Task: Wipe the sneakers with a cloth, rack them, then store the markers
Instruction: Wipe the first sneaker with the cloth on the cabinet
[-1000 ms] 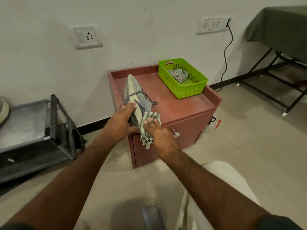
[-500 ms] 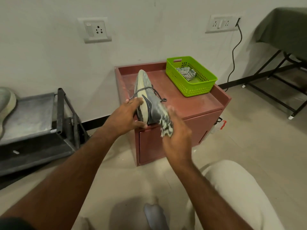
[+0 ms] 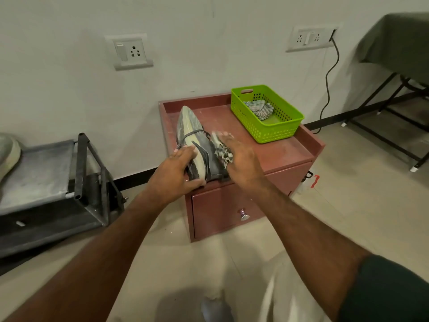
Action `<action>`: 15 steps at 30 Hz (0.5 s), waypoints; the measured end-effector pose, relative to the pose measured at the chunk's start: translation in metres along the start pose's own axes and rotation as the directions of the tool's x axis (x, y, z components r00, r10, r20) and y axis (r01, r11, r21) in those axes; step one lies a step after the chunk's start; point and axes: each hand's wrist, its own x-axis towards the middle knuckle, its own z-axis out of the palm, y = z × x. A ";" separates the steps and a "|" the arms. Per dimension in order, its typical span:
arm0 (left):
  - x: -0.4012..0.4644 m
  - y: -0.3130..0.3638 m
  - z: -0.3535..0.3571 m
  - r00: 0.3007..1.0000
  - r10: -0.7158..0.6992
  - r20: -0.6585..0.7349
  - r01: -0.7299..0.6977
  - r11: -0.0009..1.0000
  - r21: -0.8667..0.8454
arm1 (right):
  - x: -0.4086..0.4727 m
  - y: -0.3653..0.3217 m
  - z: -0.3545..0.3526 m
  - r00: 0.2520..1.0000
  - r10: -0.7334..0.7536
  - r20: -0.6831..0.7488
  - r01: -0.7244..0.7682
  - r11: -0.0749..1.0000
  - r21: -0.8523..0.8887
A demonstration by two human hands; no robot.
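Grey sneaker [image 3: 197,145] tipped on its side atop the reddish counter [image 3: 278,154], sole toward the left hand [image 3: 176,175]. Left fingers [image 3: 185,151] wrapped around the heel end, gripping the shoe. Right hand [image 3: 241,161] blurred, pressed a checked cloth [image 3: 222,152] against the upper; fingers closed on the cloth. Green basket [image 3: 274,131] at the counter's back right, with another cloth [image 3: 260,109] inside. Dark metal rack [image 3: 88,182] to the left.

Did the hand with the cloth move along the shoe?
Yes. The right hand slid the cloth from the cabinet's front edge up along the sneaker, toward the green basket.
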 end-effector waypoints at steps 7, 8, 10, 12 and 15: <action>-0.003 -0.005 -0.002 1.000 -0.007 0.006 0.007 1.000 -0.010 | 0.008 0.007 0.011 0.938 -0.230 0.261 0.219 0.973 0.071; -0.002 -0.005 -0.001 1.000 -0.009 0.002 0.009 1.000 -0.002 | 0.009 0.009 0.009 0.933 -0.239 0.268 0.225 0.971 0.083; 0.001 -0.002 0.001 1.000 -0.020 -0.011 0.020 1.000 0.018 | 0.011 0.011 0.007 0.926 -0.255 0.277 0.230 0.966 0.117; 0.004 -0.002 0.003 1.000 -0.031 -0.002 0.032 0.998 0.045 | 0.010 0.010 0.005 0.926 -0.247 0.285 0.211 0.966 0.151; 0.005 -0.005 0.006 1.000 -0.018 0.023 0.017 0.997 0.073 | 0.011 0.012 -0.002 0.921 -0.234 0.313 0.182 0.965 0.189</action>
